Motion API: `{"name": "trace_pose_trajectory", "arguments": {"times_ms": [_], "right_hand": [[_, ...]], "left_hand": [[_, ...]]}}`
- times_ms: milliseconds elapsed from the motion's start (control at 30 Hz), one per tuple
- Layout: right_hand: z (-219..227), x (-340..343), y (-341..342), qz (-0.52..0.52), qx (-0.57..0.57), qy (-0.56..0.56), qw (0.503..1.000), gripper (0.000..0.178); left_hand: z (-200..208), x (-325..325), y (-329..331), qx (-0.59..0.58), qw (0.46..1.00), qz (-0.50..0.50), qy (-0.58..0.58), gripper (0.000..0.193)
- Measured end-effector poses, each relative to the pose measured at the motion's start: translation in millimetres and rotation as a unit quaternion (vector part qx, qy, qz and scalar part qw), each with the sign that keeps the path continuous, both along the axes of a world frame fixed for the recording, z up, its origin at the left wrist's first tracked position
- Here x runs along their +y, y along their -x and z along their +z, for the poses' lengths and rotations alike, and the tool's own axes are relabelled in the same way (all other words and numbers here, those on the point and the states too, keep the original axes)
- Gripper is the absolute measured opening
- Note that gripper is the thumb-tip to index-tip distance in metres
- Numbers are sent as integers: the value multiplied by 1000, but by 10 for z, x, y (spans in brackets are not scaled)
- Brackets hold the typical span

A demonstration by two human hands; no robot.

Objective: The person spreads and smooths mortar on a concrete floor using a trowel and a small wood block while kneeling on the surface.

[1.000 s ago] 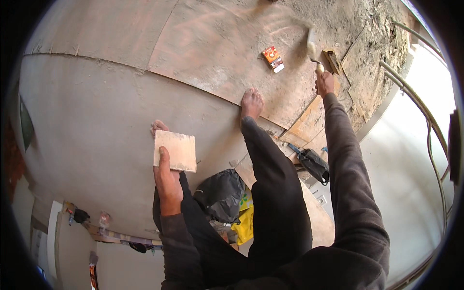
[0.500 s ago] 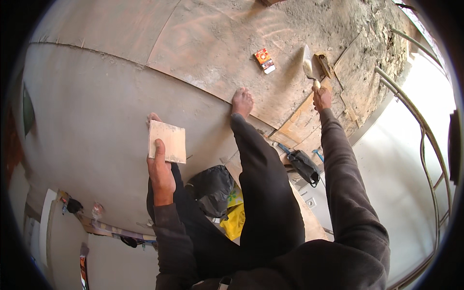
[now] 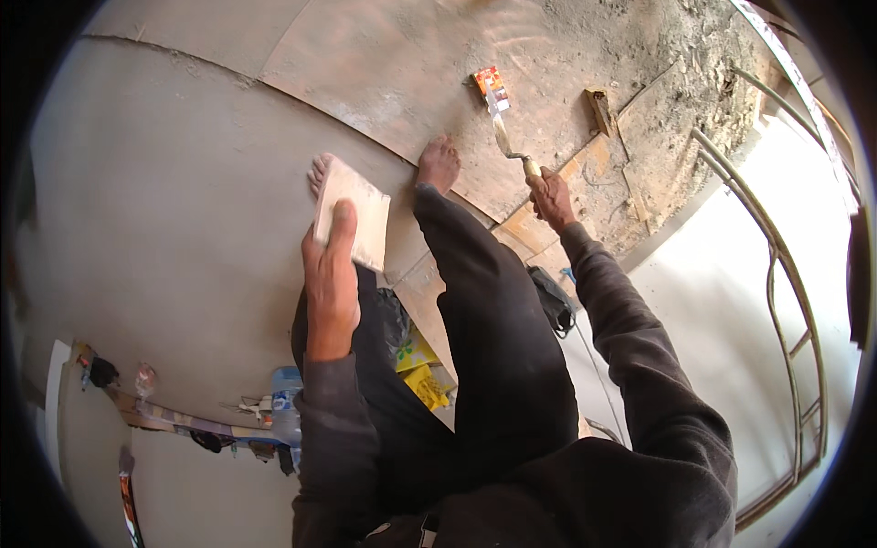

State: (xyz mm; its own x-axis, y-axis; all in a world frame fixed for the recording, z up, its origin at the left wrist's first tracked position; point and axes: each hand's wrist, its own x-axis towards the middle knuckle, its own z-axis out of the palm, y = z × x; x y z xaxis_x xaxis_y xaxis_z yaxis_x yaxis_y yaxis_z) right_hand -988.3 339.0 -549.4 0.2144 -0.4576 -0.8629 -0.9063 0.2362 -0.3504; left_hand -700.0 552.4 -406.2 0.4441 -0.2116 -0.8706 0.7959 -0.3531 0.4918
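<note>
In my left hand [image 3: 333, 283] is a pale square tile [image 3: 356, 215], dusty at its edges. The thumb lies across its face and the fingers are behind it, out of sight. My right hand [image 3: 550, 199] is wrapped round the light handle of a trowel [image 3: 502, 137]. The trowel's narrow blade points away from me, and its tip overlaps a small red and white packet [image 3: 491, 82] in the view; whether they touch I cannot tell. My bare right foot [image 3: 439, 163] rests near the edge of the boards, and the tile partly hides my left foot [image 3: 319, 172].
Dusty boards [image 3: 365, 73] cover the far floor, with loose rubble [image 3: 676, 46] at far right. A wood block [image 3: 599, 111] lies beyond my right hand. Curved metal rails [image 3: 776, 247] stand at right. Bags [image 3: 425, 385] lie between my legs, and a water bottle [image 3: 286, 406] is at left.
My right hand has swung the trowel left and nearer, from beside the wood block to the packet. My left hand has raised the tile away from me and slightly right, tilting it.
</note>
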Motion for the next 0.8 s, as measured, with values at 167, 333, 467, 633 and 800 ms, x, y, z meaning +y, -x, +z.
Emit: {"name": "trace_pose_trajectory", "arguments": {"times_ms": [167, 333, 467, 633, 800], "right_hand": [[376, 172, 243, -76, 80, -12, 994, 30], [972, 198, 573, -93, 60, 42, 993, 33], [1449, 215, 515, -142, 17, 94, 985, 33], [1453, -312, 789, -60, 145, 147, 977, 35], [1047, -877, 432, 68, 159, 188, 967, 36]], "left_hand": [[-339, 42, 165, -28, 995, -85, 37, 44], [-357, -28, 265, -91, 983, -158, 17, 40], [-409, 11, 324, -151, 967, -203, 2, 39], [-476, 23, 281, -150, 973, -173, -4, 38], [-179, -85, 162, -173, 963, -199, -53, 43]]}}
